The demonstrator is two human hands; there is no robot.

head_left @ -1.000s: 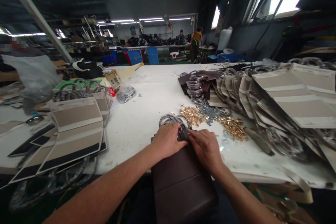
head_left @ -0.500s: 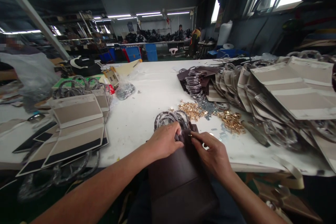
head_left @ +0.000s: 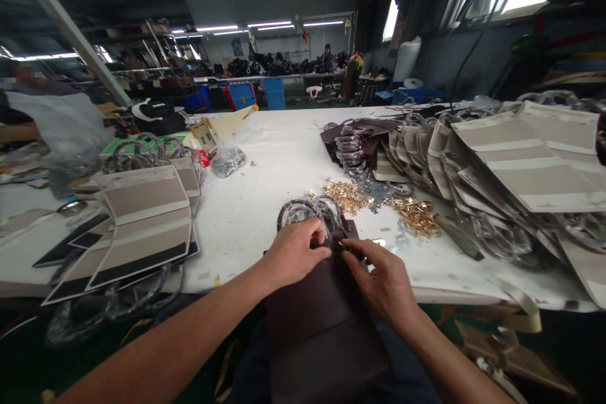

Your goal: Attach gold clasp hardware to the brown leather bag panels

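A dark brown leather-like bag panel [head_left: 322,328] hangs over the table's near edge toward my lap, its upper end on the tabletop. Plastic-wrapped ring-shaped handles [head_left: 296,209] stand at that end. My left hand [head_left: 299,251] is closed, thumb and fingers pinching the panel's upper part beside the handles. Just to its right, my right hand [head_left: 379,271] pinches a small shiny metal fitting [head_left: 341,243] between thumb and forefinger, at the panel's surface. The fitting's exact shape is hidden by the fingertips.
Loose gold metal fittings [head_left: 348,196] lie past the panel, with small grey metal plates [head_left: 375,194] among them. Stacked beige-lined panels [head_left: 534,158] crowd the right; more beige panels [head_left: 144,221] lie left. A person [head_left: 28,85] is at the far left; others are in back.
The right fingertips and the small fitting have shifted slightly, staying at the panel. My left hand keeps its pinch. The view has turned a little to the left.
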